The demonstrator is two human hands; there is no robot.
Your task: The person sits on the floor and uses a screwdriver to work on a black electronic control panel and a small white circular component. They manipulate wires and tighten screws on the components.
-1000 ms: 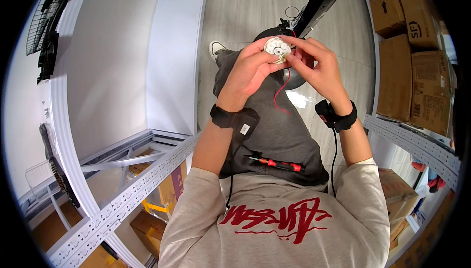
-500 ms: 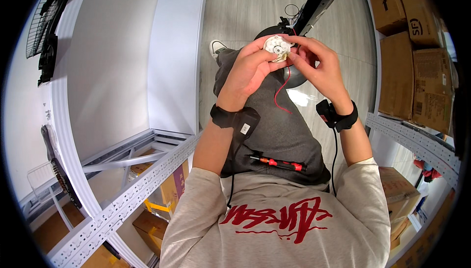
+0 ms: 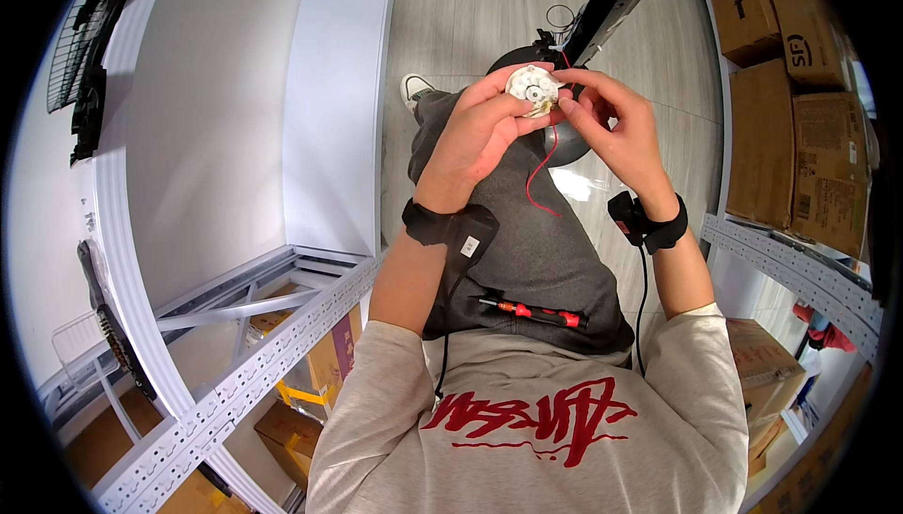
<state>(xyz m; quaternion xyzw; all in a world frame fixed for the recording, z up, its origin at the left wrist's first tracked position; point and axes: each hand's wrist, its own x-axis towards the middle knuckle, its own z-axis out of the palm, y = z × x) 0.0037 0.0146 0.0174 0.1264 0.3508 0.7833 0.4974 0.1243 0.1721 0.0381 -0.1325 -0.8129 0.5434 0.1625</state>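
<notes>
A round white plastic part [image 3: 532,84] with a small dark-ringed hub sits between my hands above my lap. My left hand [image 3: 484,124] grips it, thumb across its face and fingers behind. At its right edge my right hand [image 3: 616,119] has thumb and forefinger brought together in a pinch; what lies between the fingertips is too small to make out. A red wire [image 3: 532,185] hangs below the part and ends in a loose curl over my grey trousers. A red and black screwdriver [image 3: 541,314] lies across my lap.
White metal shelving [image 3: 339,110] stands at the left, with a perforated beam [image 3: 245,382] near my elbow. Cardboard boxes [image 3: 762,138] are stacked on a rack at the right. A black post [image 3: 616,6] rises from a round base beyond my hands. Cables run from both wristbands.
My right thumb and fingertips have shifted slightly to the right along the white part's edge. My left hand and the part stay almost where they were.
</notes>
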